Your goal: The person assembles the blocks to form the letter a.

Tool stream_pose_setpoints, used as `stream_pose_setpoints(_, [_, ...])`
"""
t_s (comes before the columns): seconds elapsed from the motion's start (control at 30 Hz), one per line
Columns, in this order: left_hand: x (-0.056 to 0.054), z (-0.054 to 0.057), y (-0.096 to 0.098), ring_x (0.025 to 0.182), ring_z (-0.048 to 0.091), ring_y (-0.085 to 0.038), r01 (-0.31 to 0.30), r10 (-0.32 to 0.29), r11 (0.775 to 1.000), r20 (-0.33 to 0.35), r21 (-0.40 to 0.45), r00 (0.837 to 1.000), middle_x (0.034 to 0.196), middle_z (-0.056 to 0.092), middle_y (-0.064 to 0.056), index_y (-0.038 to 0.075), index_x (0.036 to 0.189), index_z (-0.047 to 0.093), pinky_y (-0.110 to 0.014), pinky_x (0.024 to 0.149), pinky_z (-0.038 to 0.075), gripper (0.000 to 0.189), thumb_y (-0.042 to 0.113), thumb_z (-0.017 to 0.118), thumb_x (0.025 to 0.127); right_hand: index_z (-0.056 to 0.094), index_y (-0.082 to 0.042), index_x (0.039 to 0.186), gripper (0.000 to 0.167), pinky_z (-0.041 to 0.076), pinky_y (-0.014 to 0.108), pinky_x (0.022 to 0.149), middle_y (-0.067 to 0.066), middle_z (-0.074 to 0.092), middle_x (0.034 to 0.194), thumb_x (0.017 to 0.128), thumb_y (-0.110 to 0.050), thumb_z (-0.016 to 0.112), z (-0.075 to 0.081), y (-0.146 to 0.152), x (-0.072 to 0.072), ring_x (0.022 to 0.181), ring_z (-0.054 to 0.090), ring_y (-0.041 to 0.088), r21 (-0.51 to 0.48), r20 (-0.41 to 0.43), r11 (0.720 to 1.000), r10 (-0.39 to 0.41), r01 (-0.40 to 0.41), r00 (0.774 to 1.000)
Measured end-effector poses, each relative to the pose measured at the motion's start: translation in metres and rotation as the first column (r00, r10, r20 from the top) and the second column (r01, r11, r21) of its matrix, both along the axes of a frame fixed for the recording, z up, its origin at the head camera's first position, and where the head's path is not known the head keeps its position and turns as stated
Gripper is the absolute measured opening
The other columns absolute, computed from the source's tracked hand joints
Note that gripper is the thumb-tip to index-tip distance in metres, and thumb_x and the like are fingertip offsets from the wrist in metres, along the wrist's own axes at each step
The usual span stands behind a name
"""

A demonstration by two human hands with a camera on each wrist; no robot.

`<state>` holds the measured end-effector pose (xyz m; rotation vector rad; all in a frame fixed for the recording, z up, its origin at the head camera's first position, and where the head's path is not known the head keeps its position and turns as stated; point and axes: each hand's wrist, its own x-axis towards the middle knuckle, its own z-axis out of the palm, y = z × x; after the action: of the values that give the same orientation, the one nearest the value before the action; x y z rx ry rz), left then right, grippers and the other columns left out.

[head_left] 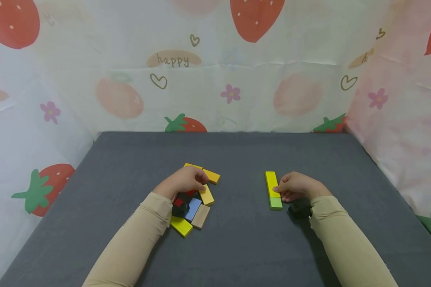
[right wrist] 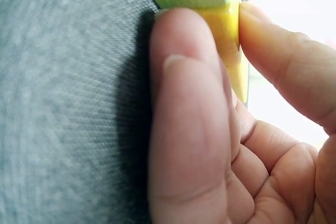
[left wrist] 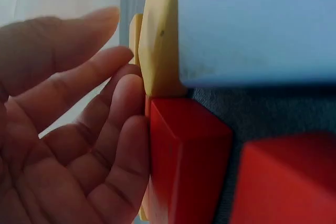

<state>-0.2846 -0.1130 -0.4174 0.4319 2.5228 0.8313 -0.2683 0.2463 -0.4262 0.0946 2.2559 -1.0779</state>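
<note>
Dyed wooden blocks lie on the dark grey cloth. My left hand (head_left: 185,181) hovers over a loose cluster, its thumb by a light yellow block (head_left: 206,195). In the left wrist view its fingers are loosely bent, with nothing pinched; the fingertips are close against a red block (left wrist: 181,156). Below lie a blue block (head_left: 192,209), a tan block (head_left: 200,217) and a bright yellow block (head_left: 181,227). My right hand (head_left: 299,186) holds a yellow block (head_left: 271,181) by its edge, thumb on top and fingers at the side. A green block (head_left: 275,203) meets its near end.
Past the left hand lie an orange-yellow block (head_left: 212,176) and another yellow block (head_left: 193,165). The grey tabletop (head_left: 237,247) reaches back to a printed curtain (head_left: 215,99), which also hangs at both sides. Dark wrist cameras partly hide the cluster.
</note>
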Motion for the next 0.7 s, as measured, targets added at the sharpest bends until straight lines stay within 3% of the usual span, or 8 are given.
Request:
stream_pose_setpoints(0.33, [-0.0023, -0.0055, -0.0039, 0.087, 0.056, -0.015, 0.096, -0.097, 0.995, -0.004, -0.033, 0.995, 0.106, 0.067, -0.002, 0.011, 0.123, 0.068, -0.028, 0.08, 0.05, 0.037, 0.011, 0.072, 0.086, 0.059, -0.007, 0.08, 0.023, 0.054, 0.024, 0.062, 0.001, 0.06, 0.07, 0.095, -0.024, 0.064, 0.0009, -0.0006, 0.0016, 0.06, 0.058, 0.01, 0.004, -0.007, 1.0, 0.009, -0.009, 1.0])
stream_pose_setpoints(0.7, [-0.001, -0.0008, -0.0006, 0.089, 0.054, -0.016, 0.165, -0.17, 0.978, -0.029, -0.125, 0.985, 0.107, 0.063, -0.003, 0.01, 0.125, 0.067, -0.029, 0.083, 0.048, 0.044, 0.009, 0.077, 0.082, 0.059, -0.007, 0.08, 0.022, 0.054, 0.024, 0.062, 0.001, 0.06, 0.068, 0.094, -0.023, 0.065, 0.0008, 0.0001, 0.0016, 0.059, 0.059, 0.01, -0.003, -0.005, 1.0, -0.002, 0.002, 1.0])
